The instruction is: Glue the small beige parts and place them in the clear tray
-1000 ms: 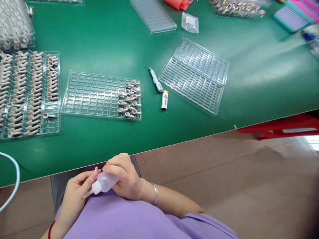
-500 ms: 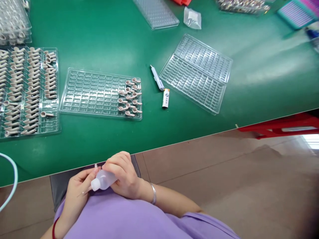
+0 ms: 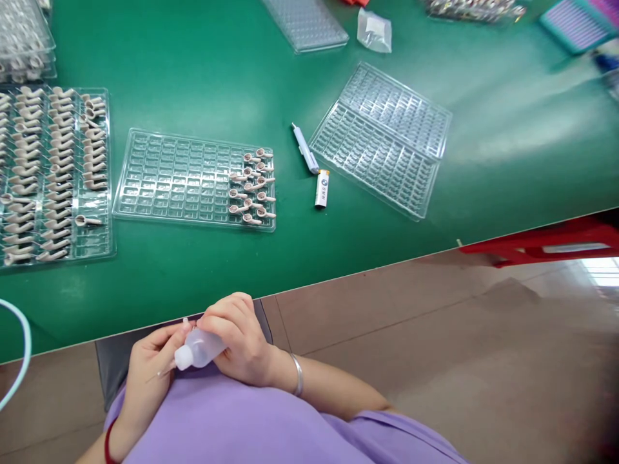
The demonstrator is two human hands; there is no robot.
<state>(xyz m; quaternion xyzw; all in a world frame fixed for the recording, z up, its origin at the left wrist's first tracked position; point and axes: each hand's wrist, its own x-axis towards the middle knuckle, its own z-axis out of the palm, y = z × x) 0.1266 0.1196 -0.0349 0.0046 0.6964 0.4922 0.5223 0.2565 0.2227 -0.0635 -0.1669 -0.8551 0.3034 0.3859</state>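
Note:
My right hand (image 3: 239, 338) is wrapped round a small translucent squeeze bottle (image 3: 198, 349), held in my lap below the green table's front edge (image 3: 338, 274). The bottle's nozzle points left into my left hand (image 3: 149, 370), whose fingers pinch a small pale part with a thin stem at the nozzle. On the table ahead lies a clear blister tray (image 3: 184, 180) with several beige parts (image 3: 251, 187) at its right end. A fuller tray of beige parts (image 3: 53, 174) lies at the left.
A white pen-like tool (image 3: 304, 148) and a white lighter (image 3: 322, 189) lie right of the middle tray. An empty folded clear tray (image 3: 387, 138) sits further right, another clear tray (image 3: 304, 22) and a small bag (image 3: 373, 31) at the back. A red stool (image 3: 546, 241) stands right.
The view has shifted slightly, so the table items sit a little higher and to the left. My hands keep hold of the bottle and the small part with hardly any movement.

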